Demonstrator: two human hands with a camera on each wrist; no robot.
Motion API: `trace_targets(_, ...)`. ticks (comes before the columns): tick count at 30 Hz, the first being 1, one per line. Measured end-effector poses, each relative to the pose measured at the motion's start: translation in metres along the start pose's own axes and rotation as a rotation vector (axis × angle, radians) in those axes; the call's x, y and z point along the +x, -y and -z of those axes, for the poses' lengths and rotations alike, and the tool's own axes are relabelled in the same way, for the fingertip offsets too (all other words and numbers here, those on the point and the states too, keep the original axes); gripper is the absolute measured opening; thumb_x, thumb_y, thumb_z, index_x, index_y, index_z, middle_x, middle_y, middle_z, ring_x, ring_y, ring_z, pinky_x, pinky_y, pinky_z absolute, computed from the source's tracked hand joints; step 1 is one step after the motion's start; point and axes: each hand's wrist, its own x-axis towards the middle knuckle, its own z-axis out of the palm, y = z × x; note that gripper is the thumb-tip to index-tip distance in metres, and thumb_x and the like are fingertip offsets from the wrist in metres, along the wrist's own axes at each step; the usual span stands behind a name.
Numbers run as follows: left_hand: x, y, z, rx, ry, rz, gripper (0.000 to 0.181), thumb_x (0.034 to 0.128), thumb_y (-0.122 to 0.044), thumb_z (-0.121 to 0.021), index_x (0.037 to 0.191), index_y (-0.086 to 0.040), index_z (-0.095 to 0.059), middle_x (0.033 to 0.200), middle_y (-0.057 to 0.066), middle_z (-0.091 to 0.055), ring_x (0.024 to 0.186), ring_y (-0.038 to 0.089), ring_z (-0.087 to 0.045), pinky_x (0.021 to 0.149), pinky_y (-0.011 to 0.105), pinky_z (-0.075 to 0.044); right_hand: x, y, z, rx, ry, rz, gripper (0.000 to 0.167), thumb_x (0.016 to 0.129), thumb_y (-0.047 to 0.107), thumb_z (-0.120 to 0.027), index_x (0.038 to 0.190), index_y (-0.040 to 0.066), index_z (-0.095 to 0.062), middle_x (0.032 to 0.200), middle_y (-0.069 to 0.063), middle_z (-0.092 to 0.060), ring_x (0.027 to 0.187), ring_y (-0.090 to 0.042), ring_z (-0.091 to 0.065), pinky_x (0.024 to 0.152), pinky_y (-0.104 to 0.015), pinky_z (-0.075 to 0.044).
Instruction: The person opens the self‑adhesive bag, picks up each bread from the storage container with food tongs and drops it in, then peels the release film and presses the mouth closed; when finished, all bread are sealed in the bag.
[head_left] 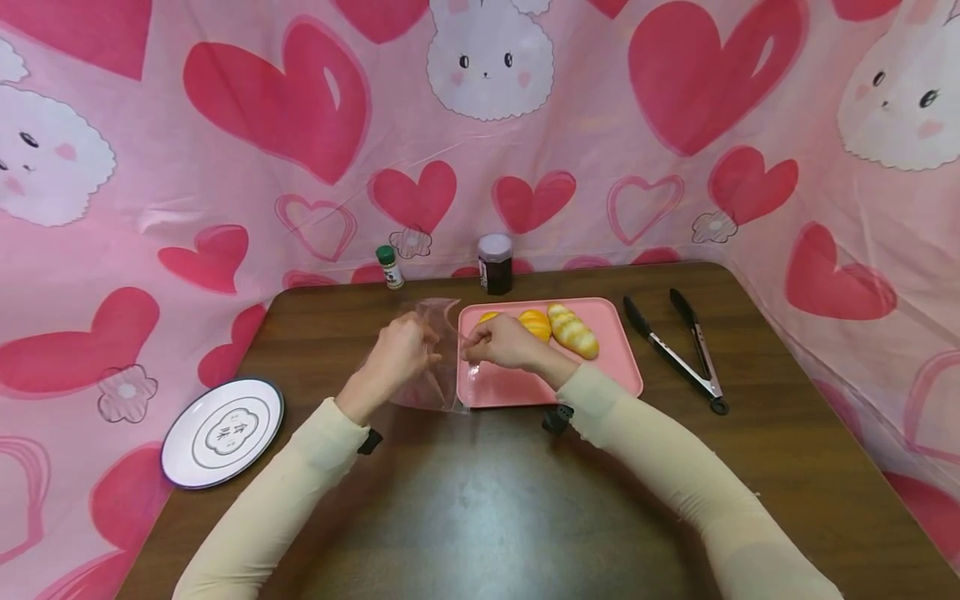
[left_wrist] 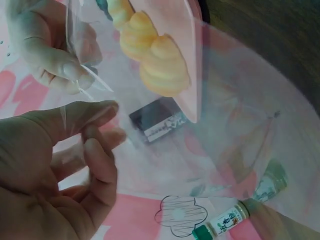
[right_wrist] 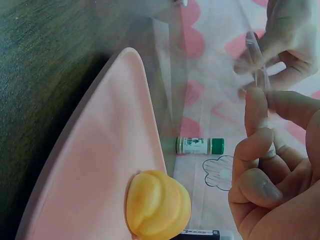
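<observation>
A clear plastic bag (head_left: 431, 379) hangs between my two hands, over the table and the left edge of a pink tray (head_left: 551, 383). My left hand (head_left: 397, 354) pinches the bag near its upper edge, thumb against fingers. Close by, my right hand (head_left: 510, 342) pinches the bag's edge between thumb and forefinger; the right wrist view shows this grip (right_wrist: 275, 160). On the tray lie yellow bread rolls (head_left: 535, 323) and a long striped bread (head_left: 572, 331). My right hand partly hides one roll in the head view. Through the film, the left wrist view shows the breads (left_wrist: 165, 70).
Behind the tray stands a dark jar (head_left: 496, 265) with a pale lid. A small green-capped shaker (head_left: 390, 267) is left of it. Black-tipped tongs (head_left: 678, 358) lie spread at right. A white plate (head_left: 222, 433) rests at the left table edge.
</observation>
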Motion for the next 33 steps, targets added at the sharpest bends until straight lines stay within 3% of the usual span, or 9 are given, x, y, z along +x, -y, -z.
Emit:
trace_targets(6,-0.003,0.003,0.001,0.071,0.096,-0.019,0.022,0.0809,-0.004,-0.069,0.101,-0.005,-0.077,0.102,0.015,-0.068,0.093,0.033,-0.067,0.083,0.050,-0.058,-0.003,0.002,0.004,0.018,-0.005,-0.040,0.013,0.092,0.027,-0.070,0.098,0.018,-0.078,0.084,0.002,-0.074,0.092,-0.025,-0.066,0.081,-0.033,-0.053)
trace_targets(12,-0.005,0.002,-0.001,0.099,0.085,-0.063,0.031,0.0815,-0.001,-0.066,0.111,-0.005,-0.075,0.105,0.015,-0.065,0.091,0.030,-0.066,0.079,0.048,-0.059,-0.004,0.001,0.008,0.040,0.017,-0.040,0.016,0.092,0.026,-0.068,0.101,0.015,-0.076,0.085,-0.001,-0.075,0.095,-0.031,-0.068,0.086,-0.035,-0.054)
trace_targets(15,-0.006,0.001,-0.001,0.096,0.097,-0.082,0.036,0.0810,-0.001,-0.067,0.116,-0.005,-0.073,0.109,0.017,-0.063,0.093,0.029,-0.065,0.079,0.047,-0.059,-0.004,-0.001,0.008,0.035,0.023,-0.029,0.018,0.092,0.024,-0.067,0.104,0.013,-0.075,0.086,-0.001,-0.075,0.094,-0.030,-0.068,0.086,-0.033,-0.054)
trace_targets(22,-0.007,-0.001,0.004,0.029,0.195,-0.071,0.052,0.0720,0.001,-0.073,0.123,-0.009,-0.070,0.116,0.016,-0.060,0.089,0.026,-0.063,0.067,0.040,-0.059,-0.002,-0.005,0.008,0.034,-0.010,-0.014,0.024,0.097,0.026,-0.065,0.112,0.010,-0.074,0.084,-0.004,-0.074,0.088,-0.028,-0.068,0.076,-0.028,-0.054)
trace_targets(29,-0.008,-0.001,0.003,0.050,0.198,-0.110,0.054,0.0737,-0.001,-0.074,0.126,-0.009,-0.067,0.123,0.019,-0.059,0.104,0.033,-0.065,0.087,0.051,-0.058,-0.001,-0.008,0.007,0.065,-0.049,0.005,0.028,0.099,0.027,-0.061,0.108,0.005,-0.074,0.079,-0.005,-0.071,0.092,-0.039,-0.066,0.071,-0.026,-0.055)
trace_targets(33,-0.006,-0.001,0.002,0.056,0.201,-0.118,0.053,0.0766,-0.004,-0.071,0.129,-0.008,-0.067,0.126,0.018,-0.061,0.107,0.035,-0.065,0.089,0.053,-0.057,-0.001,-0.008,0.008,0.081,-0.049,0.004,0.025,0.099,0.027,-0.061,0.106,0.007,-0.075,0.080,-0.005,-0.071,0.094,-0.041,-0.065,0.071,-0.026,-0.056)
